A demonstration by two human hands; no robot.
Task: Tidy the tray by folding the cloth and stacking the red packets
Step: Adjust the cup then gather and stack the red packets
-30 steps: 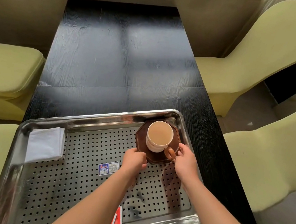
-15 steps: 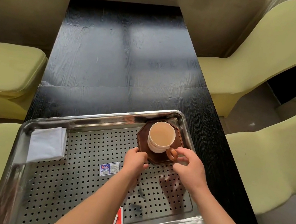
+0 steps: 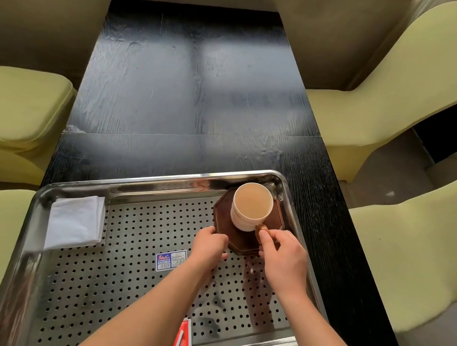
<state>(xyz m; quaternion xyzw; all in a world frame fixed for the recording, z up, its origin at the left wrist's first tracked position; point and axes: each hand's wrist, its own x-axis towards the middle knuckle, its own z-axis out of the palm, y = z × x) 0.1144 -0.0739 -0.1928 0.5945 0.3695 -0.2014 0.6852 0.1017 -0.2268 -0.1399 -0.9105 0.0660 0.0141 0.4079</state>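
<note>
The right hand (image 3: 285, 260) pinches the brown handle (image 3: 261, 229) of the cup (image 3: 250, 206) between thumb and fingertips. The left hand (image 3: 209, 245) is curled, its fingers closed on the near left edge of the saucer (image 3: 244, 241), a dark brown octagonal piece. The cup stands upright on the saucer and holds a pale tan drink. Cup and saucer sit in the far right corner of the tray (image 3: 44, 198), a steel tray with a perforated floor.

The cloth (image 3: 75, 221), white and folded into a rough square, lies in the far left corner of the tray, touching the left wall. A blue and white label (image 3: 171, 260) is on the tray floor near the middle, just left of the left wrist. The red packets (image 3: 182, 344) lie at the near edge of the tray beside the left forearm, one partly over another; how many there are cannot be told, since the arm and the frame edge cut them off. They are well apart from the cloth.

The tray rests on the near end of a black table (image 3: 192, 86). Pale yellow-green chairs (image 3: 393, 78) stand along both sides of the table.
</note>
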